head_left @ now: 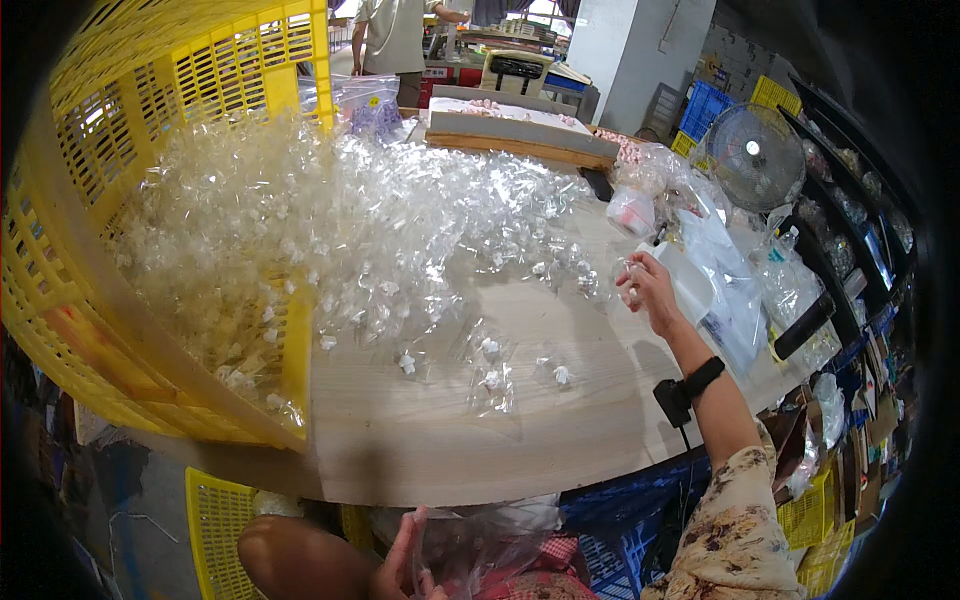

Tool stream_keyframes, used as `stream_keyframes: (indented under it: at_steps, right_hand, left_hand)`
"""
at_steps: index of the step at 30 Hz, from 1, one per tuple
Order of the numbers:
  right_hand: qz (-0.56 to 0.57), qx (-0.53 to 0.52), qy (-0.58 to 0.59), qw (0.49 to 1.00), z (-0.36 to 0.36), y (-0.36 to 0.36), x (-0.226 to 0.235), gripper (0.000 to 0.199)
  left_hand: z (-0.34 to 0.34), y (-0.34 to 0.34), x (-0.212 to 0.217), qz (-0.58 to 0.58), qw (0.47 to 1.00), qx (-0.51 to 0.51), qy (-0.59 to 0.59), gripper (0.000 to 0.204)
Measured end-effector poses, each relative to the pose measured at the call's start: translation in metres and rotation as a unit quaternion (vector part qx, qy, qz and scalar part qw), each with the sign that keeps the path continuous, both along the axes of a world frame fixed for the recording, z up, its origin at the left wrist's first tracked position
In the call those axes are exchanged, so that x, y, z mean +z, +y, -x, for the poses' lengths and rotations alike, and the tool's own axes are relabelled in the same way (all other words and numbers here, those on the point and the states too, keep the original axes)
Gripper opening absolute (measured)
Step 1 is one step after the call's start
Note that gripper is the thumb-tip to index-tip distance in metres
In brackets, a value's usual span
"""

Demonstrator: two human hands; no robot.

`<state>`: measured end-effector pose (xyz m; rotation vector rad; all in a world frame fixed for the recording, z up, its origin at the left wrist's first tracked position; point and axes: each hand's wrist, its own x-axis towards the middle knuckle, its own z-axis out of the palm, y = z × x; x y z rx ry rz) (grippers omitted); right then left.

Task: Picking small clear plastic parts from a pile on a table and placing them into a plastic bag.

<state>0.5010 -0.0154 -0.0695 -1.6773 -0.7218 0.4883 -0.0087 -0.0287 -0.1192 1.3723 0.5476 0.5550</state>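
A large heap of small clear plastic packets (400,220) with white flower-like pieces inside spills from a yellow crate lying on its side onto the wooden table. My right hand (650,292) is over the right part of the table, fingers curled around what looks like one small clear packet. A few single packets (491,380) lie apart from the heap near the table's front. Low in front of my body, my left hand (405,562) grips a larger clear plastic bag (470,545) at my lap; part of that hand is cut off by the lower edge.
The yellow crate (300,360) walls off the left. A grey-and-wood tray (520,140) with pink pieces stands at the back. A fan (755,158), plastic bags and dark shelving fill the right. Below the table are a yellow basket (220,530) and blue crates. Another person (393,40) stands far behind.
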Motion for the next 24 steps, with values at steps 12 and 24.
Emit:
stream_keyframes:
  at_steps: [12, 24]
  right_hand:
    - [0.282, 0.095, -0.474, 0.828, -0.038, 0.054, -0.040, 0.031]
    - [0.183, 0.044, -0.565, 0.803, -0.043, 0.024, -0.067, 0.041]
  left_hand:
    - [-0.004, 0.004, 0.003, 0.010, 0.999, -0.018, 0.029, 0.089]
    - [-0.007, 0.000, 0.008, 0.021, 0.998, -0.042, 0.036, 0.087]
